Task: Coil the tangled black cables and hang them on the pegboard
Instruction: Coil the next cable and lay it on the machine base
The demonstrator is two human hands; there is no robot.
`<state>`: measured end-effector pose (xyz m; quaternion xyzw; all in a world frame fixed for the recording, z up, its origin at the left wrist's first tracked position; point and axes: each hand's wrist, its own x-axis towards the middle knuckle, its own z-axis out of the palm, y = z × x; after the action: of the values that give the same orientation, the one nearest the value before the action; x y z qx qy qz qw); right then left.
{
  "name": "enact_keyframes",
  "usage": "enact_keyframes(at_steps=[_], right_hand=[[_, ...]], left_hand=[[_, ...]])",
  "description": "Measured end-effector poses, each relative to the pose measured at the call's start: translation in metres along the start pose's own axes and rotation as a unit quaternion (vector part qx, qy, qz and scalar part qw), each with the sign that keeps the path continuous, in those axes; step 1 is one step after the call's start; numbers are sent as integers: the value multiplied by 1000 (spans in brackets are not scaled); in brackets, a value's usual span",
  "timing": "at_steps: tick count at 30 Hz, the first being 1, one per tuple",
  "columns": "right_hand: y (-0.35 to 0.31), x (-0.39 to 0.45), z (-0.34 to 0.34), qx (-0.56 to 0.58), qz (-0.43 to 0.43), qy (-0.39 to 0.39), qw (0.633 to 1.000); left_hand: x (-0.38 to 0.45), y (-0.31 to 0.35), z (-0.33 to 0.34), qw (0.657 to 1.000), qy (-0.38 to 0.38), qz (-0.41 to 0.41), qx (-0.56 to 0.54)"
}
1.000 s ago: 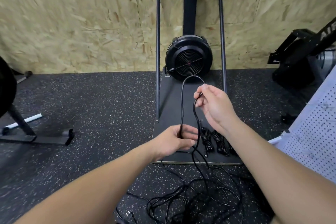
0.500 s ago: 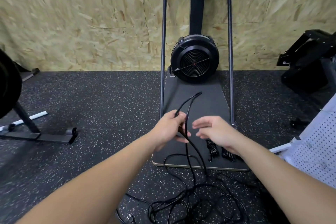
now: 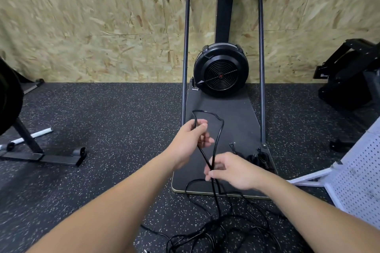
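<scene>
Partly behind right hand [image 3: 236,170]: coiled cables [image 3: 261,159], indistinct.

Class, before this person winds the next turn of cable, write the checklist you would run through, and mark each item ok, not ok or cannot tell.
1. Left hand grips the top of the cable loop: ok.
2. Right hand pinches the loop's strands together lower down: ok.
3. Cable below the right hand runs free of the tangle on the floor: not ok.
4. Pegboard within reach, at the right: cannot tell.
5. Free hook on the pegboard: cannot tell.
</scene>
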<state>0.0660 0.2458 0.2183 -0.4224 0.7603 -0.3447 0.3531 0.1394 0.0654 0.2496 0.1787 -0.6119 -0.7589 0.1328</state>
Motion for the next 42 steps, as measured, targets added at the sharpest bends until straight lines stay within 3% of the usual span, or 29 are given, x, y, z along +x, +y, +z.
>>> enact_keyframes(at_steps=[2, 4, 7, 9, 16, 19, 21, 25, 27, 33, 42], right_hand=[[-5, 2, -5, 30, -13, 23, 999], [-13, 3, -16, 94, -35, 96, 990], [-23, 4, -38, 167, -73, 219, 958], [-23, 6, -49, 210, -83, 261, 939], [-39, 13, -59, 353, -125, 314, 873], [-37, 17, -58, 371, -127, 292, 872], [-33, 19, -58, 356, -96, 265, 891], [-2, 22, -56, 140, 2, 209, 968], [14, 20, -48, 49, 30, 155, 986], [20, 8, -22, 6, 17, 16, 1000], [-3, 8, -12, 57, 5, 25, 998]], left_hand=[[-1, 2, -1, 1000, -18, -14, -8], [-2, 5, -5, 998, -44, -38, 11], [-8, 4, -11, 988, -126, -69, 56], [-14, -2, -12, 976, -171, -70, 114], [-25, -23, 11, 935, -180, 49, 301], [-20, -29, 14, 936, -153, 77, 308], [-17, -32, 15, 949, -135, 73, 275], [-9, -25, 10, 976, -71, 61, 195], [-5, -19, 8, 983, -59, 63, 162], [-1, -9, 8, 997, -33, 33, 61], [-2, -7, 9, 998, 11, 43, 40]])
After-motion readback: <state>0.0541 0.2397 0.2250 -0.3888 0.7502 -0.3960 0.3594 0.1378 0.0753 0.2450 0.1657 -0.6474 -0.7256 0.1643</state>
